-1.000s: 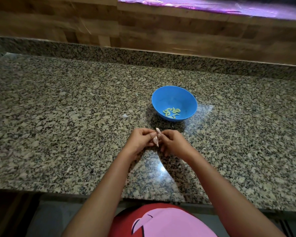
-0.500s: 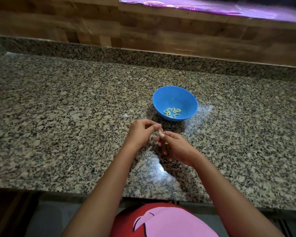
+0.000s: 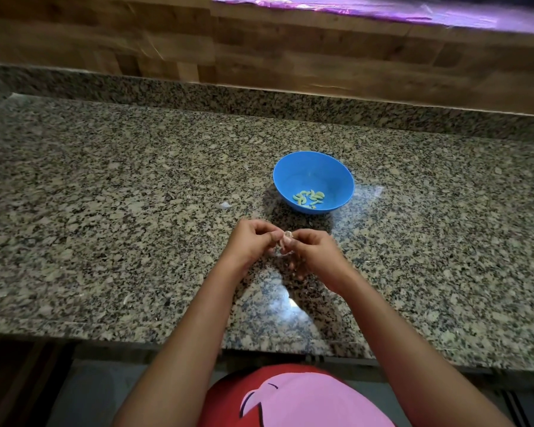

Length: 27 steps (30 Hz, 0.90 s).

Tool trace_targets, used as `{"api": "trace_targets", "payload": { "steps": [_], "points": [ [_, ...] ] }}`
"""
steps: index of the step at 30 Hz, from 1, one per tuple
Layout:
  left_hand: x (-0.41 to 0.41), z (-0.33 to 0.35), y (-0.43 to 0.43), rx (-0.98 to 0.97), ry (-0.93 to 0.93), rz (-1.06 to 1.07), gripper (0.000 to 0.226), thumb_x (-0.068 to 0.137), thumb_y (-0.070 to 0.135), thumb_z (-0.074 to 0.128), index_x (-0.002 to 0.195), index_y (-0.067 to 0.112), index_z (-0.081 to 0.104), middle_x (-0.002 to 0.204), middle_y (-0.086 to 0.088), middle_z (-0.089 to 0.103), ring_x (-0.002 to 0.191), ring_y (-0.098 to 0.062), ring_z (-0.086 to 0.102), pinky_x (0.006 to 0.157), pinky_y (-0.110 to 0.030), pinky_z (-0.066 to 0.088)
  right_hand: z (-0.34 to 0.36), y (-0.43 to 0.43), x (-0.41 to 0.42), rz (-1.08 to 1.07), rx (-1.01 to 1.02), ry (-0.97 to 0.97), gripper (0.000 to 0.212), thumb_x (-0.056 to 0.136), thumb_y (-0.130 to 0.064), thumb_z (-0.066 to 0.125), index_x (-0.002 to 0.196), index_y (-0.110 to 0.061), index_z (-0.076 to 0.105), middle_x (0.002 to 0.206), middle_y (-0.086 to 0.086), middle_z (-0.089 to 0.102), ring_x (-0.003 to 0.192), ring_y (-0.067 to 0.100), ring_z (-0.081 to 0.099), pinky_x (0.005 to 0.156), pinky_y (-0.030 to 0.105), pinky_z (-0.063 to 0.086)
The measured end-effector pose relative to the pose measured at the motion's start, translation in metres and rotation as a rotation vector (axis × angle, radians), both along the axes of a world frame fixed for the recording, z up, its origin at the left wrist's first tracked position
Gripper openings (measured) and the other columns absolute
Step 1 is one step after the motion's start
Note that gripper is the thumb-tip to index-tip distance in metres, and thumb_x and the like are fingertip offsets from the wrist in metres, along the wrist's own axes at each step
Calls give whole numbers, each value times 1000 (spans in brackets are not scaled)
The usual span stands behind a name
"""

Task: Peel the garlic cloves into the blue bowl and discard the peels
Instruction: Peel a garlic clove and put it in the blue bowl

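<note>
A blue bowl (image 3: 339, 177) stands on the granite counter (image 3: 105, 211) and holds several peeled, pale green-yellow garlic cloves (image 3: 309, 198). Just in front of the bowl my left hand (image 3: 253, 241) and my right hand (image 3: 315, 251) meet fingertip to fingertip. Both pinch one small garlic clove (image 3: 287, 241) with papery whitish skin between them. Most of the clove is hidden by my fingers.
A scrap of white peel (image 3: 225, 205) lies on the counter left of the bowl. Another thin scrap (image 3: 127, 298) lies near the front edge at the left. A granite upstand and a wooden wall close the back. The counter's front edge runs just below my forearms.
My hands parted slightly half a second ago and have come together again on the clove. The clove sits lower between my fingers than a second ago. The bowl has not moved.
</note>
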<state>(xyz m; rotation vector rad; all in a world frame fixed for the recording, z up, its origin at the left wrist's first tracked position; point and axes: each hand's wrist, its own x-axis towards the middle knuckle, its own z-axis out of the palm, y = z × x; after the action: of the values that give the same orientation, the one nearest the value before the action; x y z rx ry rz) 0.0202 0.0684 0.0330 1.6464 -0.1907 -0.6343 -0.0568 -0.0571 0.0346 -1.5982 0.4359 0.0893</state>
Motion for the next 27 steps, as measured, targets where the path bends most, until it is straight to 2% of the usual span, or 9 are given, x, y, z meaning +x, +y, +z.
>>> {"api": "trace_targets", "payload": {
  "steps": [3, 7, 10, 12, 15, 18, 21, 23, 27],
  "points": [
    [-2, 0, 1, -15, 25, 21, 15, 84, -4, 63, 75, 7, 66, 72, -7, 65, 63, -16, 57, 54, -19, 49, 1, 2, 3, -20, 89, 34, 15, 94, -9, 52, 83, -4, 61, 69, 8, 60, 44, 13, 51, 38, 21, 39],
    [-4, 2, 2, -79, 94, 83, 14, 86, -5, 59, 75, 3, 64, 70, -9, 64, 52, -11, 59, 49, -15, 50, -1, 5, 9, -70, 314, 66, 13, 93, -5, 49, 85, -3, 58, 64, 9, 58, 43, 14, 47, 34, 21, 38],
    [-1, -5, 4, -33, 52, 149, 11, 88, 0, 60, 79, 5, 62, 74, -10, 64, 52, -10, 58, 53, -16, 52, -3, 9, 12, 3, 93, 121, 16, 95, -8, 47, 85, -2, 59, 67, 9, 55, 44, 12, 48, 36, 22, 40],
    [2, -11, 5, 55, -18, 147, 9, 89, 5, 60, 82, 9, 62, 82, -11, 67, 61, -15, 63, 64, -24, 57, 0, 12, 15, 88, -159, 150, 20, 97, -10, 47, 86, -2, 62, 65, 8, 53, 44, 11, 48, 38, 22, 42],
    [0, -13, 3, 215, -156, 81, 7, 87, 8, 63, 84, 14, 62, 85, -9, 69, 73, -21, 68, 74, -35, 58, 4, 14, 19, 160, -358, 186, 23, 98, -9, 45, 89, -4, 65, 58, 5, 52, 40, 9, 48, 37, 18, 39],
    [-1, -14, 1, 291, -204, 88, 6, 83, 10, 67, 84, 14, 63, 86, -4, 68, 75, -15, 65, 67, -26, 55, 3, 15, 20, 125, -457, 169, 21, 95, -9, 51, 79, -10, 64, 57, 3, 56, 42, 10, 52, 39, 20, 44],
    [-1, -16, 1, 288, -179, 106, 8, 82, 12, 69, 87, 13, 63, 86, -3, 68, 73, -13, 63, 63, -21, 51, 2, 12, 18, 61, -388, 136, 11, 91, -7, 56, 89, -7, 67, 59, 4, 60, 42, 8, 54, 40, 19, 45],
    [-3, -14, -1, 280, -171, 97, 9, 82, 12, 70, 86, 13, 63, 83, -1, 66, 73, -13, 63, 61, -20, 51, 2, 12, 17, 41, -256, 131, 18, 90, 0, 52, 101, -3, 65, 65, 7, 62, 45, 9, 56, 40, 19, 45],
    [-2, -13, -3, 244, -152, 107, 8, 81, 12, 71, 81, 14, 64, 86, -6, 70, 76, -20, 66, 71, -31, 57, -1, 10, 15, 9, -52, 93, 20, 91, 3, 52, 110, 3, 60, 65, 6, 63, 51, 12, 58, 48, 23, 53]
  ]
}}
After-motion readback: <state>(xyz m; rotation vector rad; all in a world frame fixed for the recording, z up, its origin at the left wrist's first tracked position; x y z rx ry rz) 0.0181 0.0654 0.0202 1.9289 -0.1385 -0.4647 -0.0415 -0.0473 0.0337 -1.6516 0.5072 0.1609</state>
